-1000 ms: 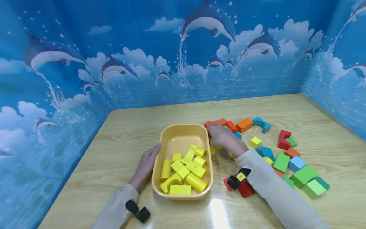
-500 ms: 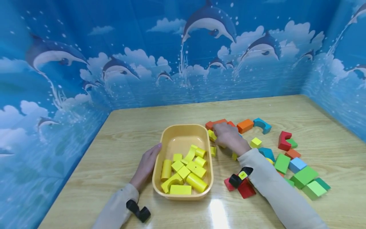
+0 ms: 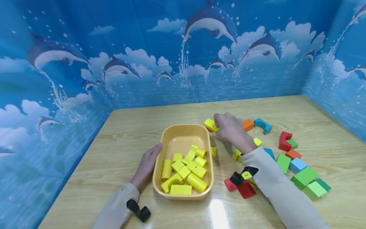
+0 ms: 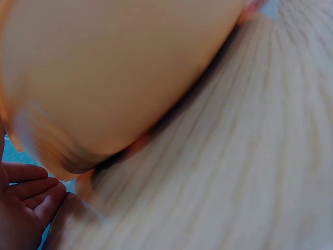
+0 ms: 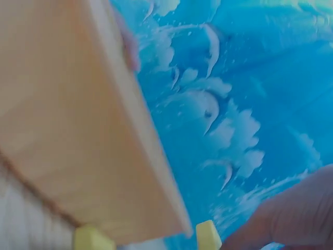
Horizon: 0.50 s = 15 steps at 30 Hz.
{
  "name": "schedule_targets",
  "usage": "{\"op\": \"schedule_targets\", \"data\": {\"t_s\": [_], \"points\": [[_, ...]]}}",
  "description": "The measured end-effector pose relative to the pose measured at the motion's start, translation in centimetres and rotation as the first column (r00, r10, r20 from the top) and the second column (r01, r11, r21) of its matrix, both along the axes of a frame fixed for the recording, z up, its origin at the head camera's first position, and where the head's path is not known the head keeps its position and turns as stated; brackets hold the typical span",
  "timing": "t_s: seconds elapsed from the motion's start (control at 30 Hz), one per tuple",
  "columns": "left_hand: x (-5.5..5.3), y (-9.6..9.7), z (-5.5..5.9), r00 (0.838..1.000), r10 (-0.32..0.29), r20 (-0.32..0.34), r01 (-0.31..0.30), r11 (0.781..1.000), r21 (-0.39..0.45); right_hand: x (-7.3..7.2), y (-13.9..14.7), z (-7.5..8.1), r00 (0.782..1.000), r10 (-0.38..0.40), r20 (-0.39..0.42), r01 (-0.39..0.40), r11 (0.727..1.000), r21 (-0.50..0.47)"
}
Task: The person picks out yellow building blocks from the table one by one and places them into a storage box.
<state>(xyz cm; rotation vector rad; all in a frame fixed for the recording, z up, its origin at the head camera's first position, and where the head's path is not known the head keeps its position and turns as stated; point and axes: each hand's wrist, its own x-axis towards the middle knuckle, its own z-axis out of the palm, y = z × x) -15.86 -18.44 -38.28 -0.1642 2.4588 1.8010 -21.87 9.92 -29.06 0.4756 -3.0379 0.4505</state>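
Note:
A yellow block (image 3: 211,124) is pinched in my right hand's (image 3: 231,128) fingers, raised just beyond the tub's far right corner; in the right wrist view the yellow block (image 5: 207,235) shows beside the fingertips. My left hand (image 3: 146,163) rests against the left side of a pale orange tub (image 3: 211,178), its tip at the rim. In the left wrist view the fingers (image 4: 31,182) lie fairly straight, close to the tub's wall (image 4: 119,73). Several yellow blocks (image 3: 181,190) of different shapes lie in the tub's near half.
Right of the tub are a yellow cube (image 3: 213,151), other yellow pieces (image 3: 236,154) and red blocks (image 3: 246,190). An orange block (image 3: 247,124) and a blue arch (image 3: 263,125) lie farther back. Green blocks (image 3: 304,177) spread at the right. A dolphin-print curtain (image 3: 183,63) surrounds the wooden table.
My right hand has picked a yellow block up from among the blocks right of the tub and moved it slightly back and up. My left hand and the tub have stayed put.

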Motion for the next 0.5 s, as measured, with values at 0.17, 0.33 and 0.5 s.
{"op": "schedule_targets", "data": {"t_s": [0.17, 0.33, 0.5], "points": [[-0.1, 0.1, 0.2, 1.0, -0.004, 0.014, 0.004, 1.0, -0.002, 1.2, -1.3, 1.4, 0.996, 0.085, -0.032, -0.084, 0.996, 0.024], [0.1, 0.0, 0.3, 1.0, -0.003, -0.007, 0.002, 1.0, -0.021, 1.6, -3.1, 0.8, 0.969, 0.246, -0.022, -0.244, 0.969, 0.045], [0.3, -0.1, 0.1, 0.999, 0.0, -0.046, -0.002, 0.999, -0.04, 1.1, -4.7, -0.8, 0.936, 0.347, -0.059, -0.344, 0.937, 0.055]]}}
